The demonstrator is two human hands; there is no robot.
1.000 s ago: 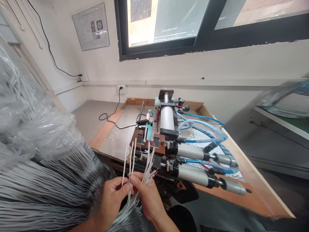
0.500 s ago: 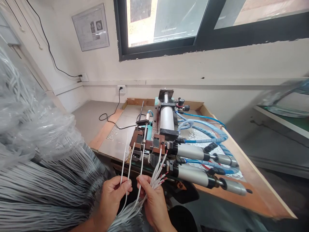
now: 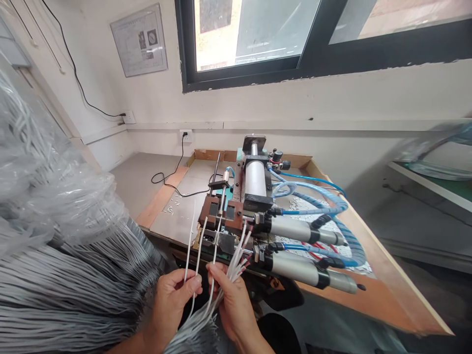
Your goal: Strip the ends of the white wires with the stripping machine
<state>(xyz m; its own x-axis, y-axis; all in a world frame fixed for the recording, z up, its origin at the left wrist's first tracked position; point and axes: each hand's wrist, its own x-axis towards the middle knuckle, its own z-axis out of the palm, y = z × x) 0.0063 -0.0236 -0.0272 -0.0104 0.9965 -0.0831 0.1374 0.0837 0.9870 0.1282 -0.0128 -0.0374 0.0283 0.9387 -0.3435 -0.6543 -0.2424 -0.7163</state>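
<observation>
My left hand (image 3: 177, 297) is closed, pinching white cables (image 3: 189, 253) that stand upright between thumb and forefinger. My right hand (image 3: 232, 300) is closed too; its thumb and forefinger grip one white cable (image 3: 214, 258) whose upper end reaches between the jaws of a pneumatic wire-stripping machine (image 3: 256, 179). A bundle of white cables (image 3: 234, 268), with reddish wire ends showing, lies across the same hand. Brown jaw blocks (image 3: 236, 210) sit close on either side of the cable tip. The lower lengths of cable run down between my hands.
Large bundles of grey cable (image 3: 73, 285) hang at left under clear plastic (image 3: 66, 196). Two horizontal cylinders (image 3: 295, 265) and blue air hoses (image 3: 332, 201) extend right of the jaws. White scraps (image 3: 167, 210) lie on the wood-edged table (image 3: 416, 309). A shelf (image 3: 435, 182) stands at right.
The machine's right jaw blocks have moved left, in toward the cable, and the cylinders' rear end pieces have shifted left with them. My right hand has risen very slightly; my left stays put.
</observation>
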